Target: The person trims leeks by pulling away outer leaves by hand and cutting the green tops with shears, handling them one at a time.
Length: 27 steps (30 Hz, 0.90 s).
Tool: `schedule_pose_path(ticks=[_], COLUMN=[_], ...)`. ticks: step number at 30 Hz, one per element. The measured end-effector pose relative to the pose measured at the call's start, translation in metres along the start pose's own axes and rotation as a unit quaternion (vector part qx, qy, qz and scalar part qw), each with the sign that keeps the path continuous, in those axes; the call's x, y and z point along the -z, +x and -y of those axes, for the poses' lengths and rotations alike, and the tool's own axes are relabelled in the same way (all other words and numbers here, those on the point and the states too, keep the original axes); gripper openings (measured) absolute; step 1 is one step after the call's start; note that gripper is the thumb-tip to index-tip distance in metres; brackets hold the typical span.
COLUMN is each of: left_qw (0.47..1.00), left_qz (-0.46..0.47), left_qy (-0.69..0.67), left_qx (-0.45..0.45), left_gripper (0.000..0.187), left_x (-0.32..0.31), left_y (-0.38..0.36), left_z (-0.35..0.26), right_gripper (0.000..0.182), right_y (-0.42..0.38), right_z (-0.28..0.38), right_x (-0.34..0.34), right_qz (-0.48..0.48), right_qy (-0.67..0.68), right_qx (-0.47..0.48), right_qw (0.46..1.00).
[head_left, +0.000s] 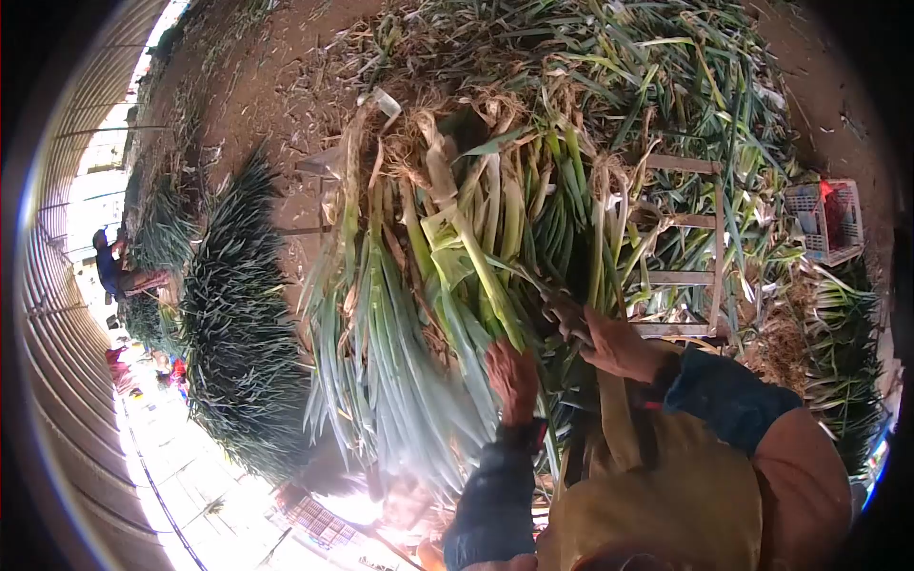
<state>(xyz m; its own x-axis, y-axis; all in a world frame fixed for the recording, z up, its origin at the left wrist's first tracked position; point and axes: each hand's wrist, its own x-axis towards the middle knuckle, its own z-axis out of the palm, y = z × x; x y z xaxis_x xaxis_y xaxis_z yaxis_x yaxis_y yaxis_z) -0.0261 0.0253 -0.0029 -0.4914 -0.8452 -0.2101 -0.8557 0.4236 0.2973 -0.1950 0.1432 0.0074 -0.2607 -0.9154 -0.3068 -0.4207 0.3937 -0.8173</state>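
Observation:
My left hand [512, 381] is closed around the green part of a long green onion [486, 276], whose pale root end points away from me. To its right, my right hand [619, 347] grips a dark hand tool [564, 312] close to the stalk; the tool's exact kind is hard to make out. A heap of long green onions [381, 343] lies in front of my hands, roots at the far end and leaves hanging toward me.
Peeled leaves and scraps [647, 57] cover the ground ahead. A wooden frame [716, 247] stands at right, with a plastic crate [824, 221] beyond it. Onions are stacked at left [238, 314] and far right [843, 352]. Another person [112, 266] is at far left.

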Motion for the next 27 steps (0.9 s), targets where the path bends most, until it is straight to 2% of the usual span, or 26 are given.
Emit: schedule_pose_path(ticks=[1, 3, 4, 7, 10, 13, 16, 17, 19, 20, 23, 25, 27], left_qw=[1.0, 0.994, 0.986, 0.964, 0.978, 0.985, 0.99, 0.991, 0.976, 0.964, 0.969, 0.968, 0.952], left_qz=[-0.016, 0.022, 0.045, 0.13, 0.081, 0.002, 0.05, 0.066, 0.118, 0.146, 0.164, 0.172, 0.196], left_qy=[0.002, -0.066, -0.097, -0.119, -0.115, -0.123, -0.086, -0.069, -0.083, -0.088, -0.15, -0.128, -0.161], left_qx=[0.005, 0.09, 0.131, 0.197, 0.155, 0.118, 0.101, 0.09, 0.166, 0.203, 0.11, 0.128, 0.172], left_gripper=[0.031, 0.032, 0.033, 0.034, 0.031, 0.028, 0.026, 0.026, 0.026, 0.026, 0.03, 0.034, 0.035], left_x=[-0.008, -0.046, -0.053, -0.05, -0.054, -0.042, -0.035, -0.03, -0.016, -0.01, -0.009, 0.001, 0.015], left_y=[0.012, 0.023, 0.026, 0.028, 0.028, 0.024, 0.02, 0.021, 0.01, 0.0, -0.036, -0.053, -0.063], left_z=[-0.001, 0.015, 0.015, 0.008, 0.023, 0.019, 0.027, 0.027, 0.021, 0.021, 0.035, 0.03, 0.027], right_gripper=[0.051, 0.054, 0.054, 0.055, 0.053, 0.048, 0.064, 0.057, 0.044, 0.043, 0.044, 0.047, 0.053], right_y=[-0.011, -0.034, -0.045, -0.067, -0.074, -0.069, -0.052, -0.048, -0.042, -0.04, -0.02, 0.006, 0.035], right_z=[-0.002, 0.004, 0.01, 0.024, 0.043, 0.046, 0.043, 0.044, 0.058, 0.058, 0.045, 0.038, 0.038], right_x=[0.0, 0.006, 0.01, 0.016, 0.023, 0.016, 0.013, 0.017, 0.032, 0.029, 0.013, 0.007, 0.005], right_qz=[0.011, 0.034, 0.004, 0.099, 0.15, 0.133, 0.057, 0.062, 0.072, 0.065, 0.021, -0.027, -0.035], right_qy=[-0.023, -0.069, -0.059, -0.038, -0.028, -0.03, -0.086, -0.065, -0.022, -0.018, -0.037, -0.086, -0.121], right_qx=[-0.013, -0.04, -0.029, -0.066, -0.034, -0.026, 0.055, 0.042, 0.018, 0.023, 0.059, 0.116, 0.1], right_qw=[1.0, 0.996, 0.998, 0.992, 0.988, 0.99, 0.993, 0.995, 0.997, 0.997, 0.997, 0.989, 0.987])
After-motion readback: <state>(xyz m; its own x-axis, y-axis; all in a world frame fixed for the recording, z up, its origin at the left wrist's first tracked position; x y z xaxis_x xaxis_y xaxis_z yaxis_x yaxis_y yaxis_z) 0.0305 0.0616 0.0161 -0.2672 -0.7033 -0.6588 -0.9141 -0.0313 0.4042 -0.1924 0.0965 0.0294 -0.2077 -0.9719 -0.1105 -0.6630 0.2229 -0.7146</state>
